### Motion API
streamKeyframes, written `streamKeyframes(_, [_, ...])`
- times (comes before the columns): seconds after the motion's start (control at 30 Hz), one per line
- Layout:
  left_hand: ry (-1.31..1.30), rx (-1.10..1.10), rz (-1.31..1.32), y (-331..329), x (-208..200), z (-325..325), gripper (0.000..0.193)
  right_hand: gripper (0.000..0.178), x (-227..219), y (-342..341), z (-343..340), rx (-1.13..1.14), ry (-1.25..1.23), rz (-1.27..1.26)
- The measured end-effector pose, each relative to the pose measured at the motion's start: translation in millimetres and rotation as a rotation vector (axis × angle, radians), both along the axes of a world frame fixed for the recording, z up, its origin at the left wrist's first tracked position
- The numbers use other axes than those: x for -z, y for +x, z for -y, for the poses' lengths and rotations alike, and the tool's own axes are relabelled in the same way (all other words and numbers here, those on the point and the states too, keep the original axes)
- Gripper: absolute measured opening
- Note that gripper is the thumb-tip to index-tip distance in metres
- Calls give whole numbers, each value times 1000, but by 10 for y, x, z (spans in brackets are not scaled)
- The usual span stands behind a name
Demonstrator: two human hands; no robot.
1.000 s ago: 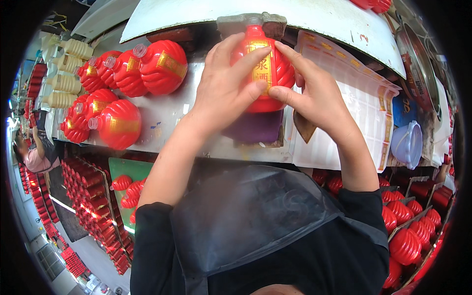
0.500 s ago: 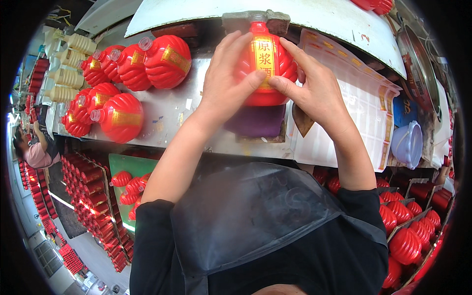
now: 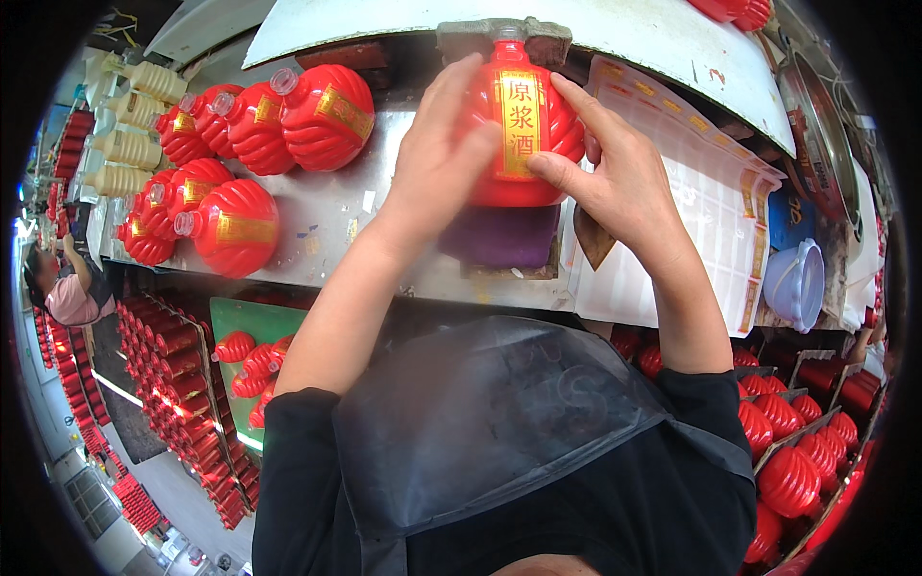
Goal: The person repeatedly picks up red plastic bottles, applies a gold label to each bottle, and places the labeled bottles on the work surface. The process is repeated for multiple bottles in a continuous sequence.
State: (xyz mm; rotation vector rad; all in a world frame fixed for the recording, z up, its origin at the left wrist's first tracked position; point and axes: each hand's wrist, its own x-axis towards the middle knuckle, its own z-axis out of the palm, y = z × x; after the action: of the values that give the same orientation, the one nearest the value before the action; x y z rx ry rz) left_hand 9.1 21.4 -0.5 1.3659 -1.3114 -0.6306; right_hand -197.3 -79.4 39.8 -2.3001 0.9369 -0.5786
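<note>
A round red bottle (image 3: pixel 552 115) with swirled ribs lies on its back across a purple pad (image 3: pixel 514 236), its clear neck pointing away against a grey block (image 3: pixel 551 43). Down its front runs a yellow label (image 3: pixel 521 106). My right hand (image 3: pixel 610 163) grips the bottle's right side, with the thumb resting on the label's lower right edge. At the left side, my left hand (image 3: pixel 437 149) is partly blurred; its fingers are stretched out and the thumb stands off the label. Whether those fingers touch the bottle is hard to see.
Several labelled red bottles (image 3: pixel 327 120) lie on the metal table at left, beside cream ribbed bottles (image 3: pixel 125 149). A white translucent tray (image 3: pixel 672 259) with label strips sits at right, near a lavender bucket (image 3: pixel 795 283). Crated red bottles (image 3: pixel 792 480) stand lower right. Another person (image 3: pixel 72 288) is far left.
My left thumb has lifted off the label, and the left hand has eased away from the bottle. My right hand keeps its place with its thumb on the label.
</note>
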Motion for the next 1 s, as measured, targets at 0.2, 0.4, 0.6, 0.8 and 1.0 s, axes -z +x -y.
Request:
streamKeyframes(0.2, [35,45,-271,22,31,-9,62,60,-12,-64,132,-88,314,174])
streamKeyframes(0.4, [47,28,-261,5,52,33,72,57,-32,-85,159,-75,360,97])
streamKeyframes(0.6, [59,-35,-252,-57,12,55,87,69,-63,-35,85,-28,166,17])
streamKeyframes(0.8, [77,-71,-191,-77,16,56,90,75,-89,15,38,-5,86,-16])
streamKeyframes(1.0, [-3,-114,34,-31,-29,63,99,57,-180,-19,141,-46,232,33])
